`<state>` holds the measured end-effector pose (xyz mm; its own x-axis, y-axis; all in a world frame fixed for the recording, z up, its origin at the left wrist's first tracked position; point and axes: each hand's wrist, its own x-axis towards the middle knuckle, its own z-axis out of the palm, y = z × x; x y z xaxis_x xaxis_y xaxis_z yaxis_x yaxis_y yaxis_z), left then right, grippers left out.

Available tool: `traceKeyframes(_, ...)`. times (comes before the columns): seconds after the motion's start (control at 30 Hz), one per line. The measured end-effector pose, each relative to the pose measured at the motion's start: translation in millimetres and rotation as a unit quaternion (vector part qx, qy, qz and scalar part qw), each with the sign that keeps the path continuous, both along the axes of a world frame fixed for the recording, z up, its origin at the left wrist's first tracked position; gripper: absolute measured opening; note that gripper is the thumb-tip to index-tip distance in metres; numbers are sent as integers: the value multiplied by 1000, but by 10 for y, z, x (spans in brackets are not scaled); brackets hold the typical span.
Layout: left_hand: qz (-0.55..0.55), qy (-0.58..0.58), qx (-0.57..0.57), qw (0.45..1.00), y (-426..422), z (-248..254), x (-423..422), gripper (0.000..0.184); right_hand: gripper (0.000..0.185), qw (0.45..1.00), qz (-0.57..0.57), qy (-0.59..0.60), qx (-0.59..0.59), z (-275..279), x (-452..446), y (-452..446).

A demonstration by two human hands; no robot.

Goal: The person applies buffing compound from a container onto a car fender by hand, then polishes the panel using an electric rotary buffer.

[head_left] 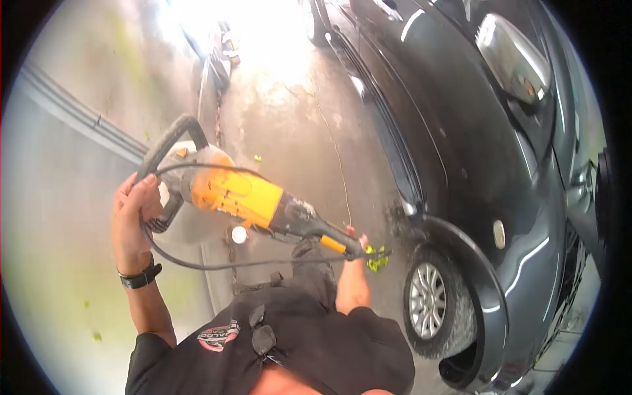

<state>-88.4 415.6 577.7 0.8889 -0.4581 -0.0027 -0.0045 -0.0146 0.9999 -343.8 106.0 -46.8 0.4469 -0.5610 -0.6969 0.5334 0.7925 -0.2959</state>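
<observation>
An orange and black power tool [240, 194] with a looped black front handle stretches across the front of my body. My left hand [135, 201] is wrapped round the loop handle and the black cable near it, at the left. At the tool's rear end, my right hand [359, 242] grips the black rear handle, though its fingers are partly hidden. A black cable [217, 266] hangs in a curve below the tool, from the loop handle to the rear end. Yellow-green material [377, 259] shows just beside my right hand.
A dark car [454, 164] stands along the right, with its front wheel [428, 301] near my right side and its mirror [513, 58] higher up. A pale wall [66, 217] runs along the left. A thin cord [334, 148] lies on the concrete floor [276, 125].
</observation>
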Motion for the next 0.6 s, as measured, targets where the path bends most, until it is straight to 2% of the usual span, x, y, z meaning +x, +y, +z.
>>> traceKeyframes(0.03,1,2,-4,1000,-97,-22,222,13,69,988,-101,-12,119,-199,22,-233)
traceKeyframes(0.1,7,13,-5,1000,-297,-64,684,12,51,975,-120,182,49,109,73,-437)
traceKeyframes(0.13,19,22,-1,1000,-441,-34,887,12,39,952,-136,200,186,22,100,-705)
traceKeyframes(0.17,23,10,15,1000,-552,-37,1104,12,30,945,-130,231,191,113,190,-863)
traceKeyframes(0.2,28,-2,24,999,-668,-56,1358,12,28,954,-48,261,138,445,387,-1006)
traceKeyframes(0.3,43,-14,57,997,-978,-145,2172,13,23,974,-31,223,14,1220,1052,-1455)
traceKeyframes(0.43,77,-22,60,995,-1355,-264,3021,12,26,983,-57,156,-80,2466,2153,-1988)
traceKeyframes(0.5,93,-10,54,994,-1539,-333,3552,13,22,973,-48,175,-142,3018,2856,-2232)
traceKeyframes(0.6,115,0,48,992,-1831,-458,4307,16,20,947,-30,224,-231,3497,3824,-2585)
